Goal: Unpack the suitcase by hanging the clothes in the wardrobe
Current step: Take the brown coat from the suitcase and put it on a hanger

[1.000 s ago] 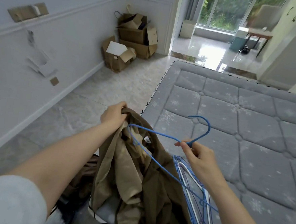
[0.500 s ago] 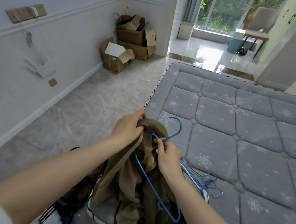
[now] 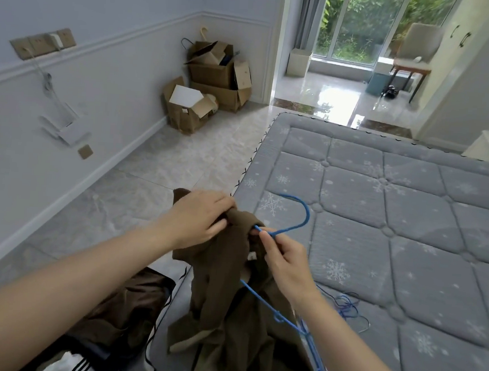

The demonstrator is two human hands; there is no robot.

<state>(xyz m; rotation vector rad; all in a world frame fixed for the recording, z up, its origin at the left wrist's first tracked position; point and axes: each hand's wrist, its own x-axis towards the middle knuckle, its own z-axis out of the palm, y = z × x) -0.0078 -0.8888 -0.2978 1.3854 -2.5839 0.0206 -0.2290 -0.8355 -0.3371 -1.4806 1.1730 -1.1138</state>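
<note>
Two hands show: the left hand (image 3: 199, 218) and the right hand (image 3: 285, 260). Between them is one brown garment (image 3: 229, 300) and one blue hanger (image 3: 295, 226). Just right of the right wrist lies one loose bunch of hangers (image 3: 350, 308), too tangled to count. Below the left forearm sits one heap of dark clothes (image 3: 119, 307). Far beyond the left hand stand three cardboard boxes (image 3: 209, 87). Beyond the right hand stands one chair (image 3: 417, 52).

Your brown fabric jacket (image 3: 229, 306) hides the thin blue wire hanger's (image 3: 292, 226) left shoulder; its hem and your forearms leave the frame's bottom edge.
</note>
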